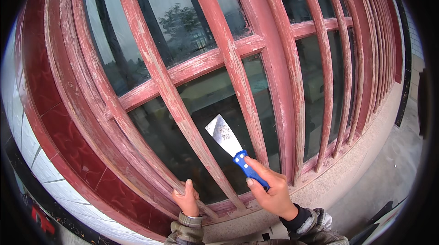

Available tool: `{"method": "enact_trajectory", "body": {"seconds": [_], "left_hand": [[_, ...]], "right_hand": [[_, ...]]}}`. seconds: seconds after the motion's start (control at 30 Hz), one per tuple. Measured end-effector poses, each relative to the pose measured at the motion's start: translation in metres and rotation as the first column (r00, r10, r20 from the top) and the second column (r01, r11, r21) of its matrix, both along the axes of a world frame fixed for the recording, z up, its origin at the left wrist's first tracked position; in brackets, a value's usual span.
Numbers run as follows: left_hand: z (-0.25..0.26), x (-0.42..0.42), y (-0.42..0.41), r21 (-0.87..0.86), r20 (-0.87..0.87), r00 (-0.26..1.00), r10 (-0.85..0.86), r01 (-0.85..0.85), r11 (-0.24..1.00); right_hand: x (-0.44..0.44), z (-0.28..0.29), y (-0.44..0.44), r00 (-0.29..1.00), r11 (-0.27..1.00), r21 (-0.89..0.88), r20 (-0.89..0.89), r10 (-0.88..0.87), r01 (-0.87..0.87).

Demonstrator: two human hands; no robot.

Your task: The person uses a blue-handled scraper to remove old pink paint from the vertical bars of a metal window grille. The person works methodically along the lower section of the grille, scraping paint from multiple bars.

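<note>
A putty knife with a blue handle and a broad metal blade is gripped in my right hand. Its blade points up and to the left, in front of the dark window glass, with specks of residue on the metal. My left hand is wrapped round the lower part of a wooden window bar, thumb upward. Between the hands runs another wooden bar, its red paint worn and bare wood showing low down. The bar to the right of the blade has peeling paint too.
A red crossbar spans behind the bars, against window panes with reflections. Dark red tiles border the left side. Below the window runs a rough stone sill; concrete ground lies at right. More bars continue rightward.
</note>
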State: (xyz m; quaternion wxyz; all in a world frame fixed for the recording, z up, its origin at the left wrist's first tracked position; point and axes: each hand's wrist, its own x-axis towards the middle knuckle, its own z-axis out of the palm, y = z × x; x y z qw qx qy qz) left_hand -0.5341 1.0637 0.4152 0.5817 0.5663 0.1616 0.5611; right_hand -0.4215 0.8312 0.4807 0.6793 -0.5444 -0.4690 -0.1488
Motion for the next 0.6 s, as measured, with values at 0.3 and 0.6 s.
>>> {"method": "enact_trajectory", "body": {"seconds": [0.3, 0.6], "left_hand": [[0.0, 0.002, -0.002, -0.007, -0.009, 1.0, 0.029, -0.029, 1.0], [-0.001, 0.003, -0.002, 0.008, -0.007, 0.999, 0.031, -0.031, 0.999]], "right_hand": [[0.003, 0.008, 0.004, 0.997, 0.999, -0.031, -0.066, 0.042, -0.044], [0.005, 0.032, 0.024, 0.996, 0.996, 0.052, -0.056, 0.073, -0.07]]}}
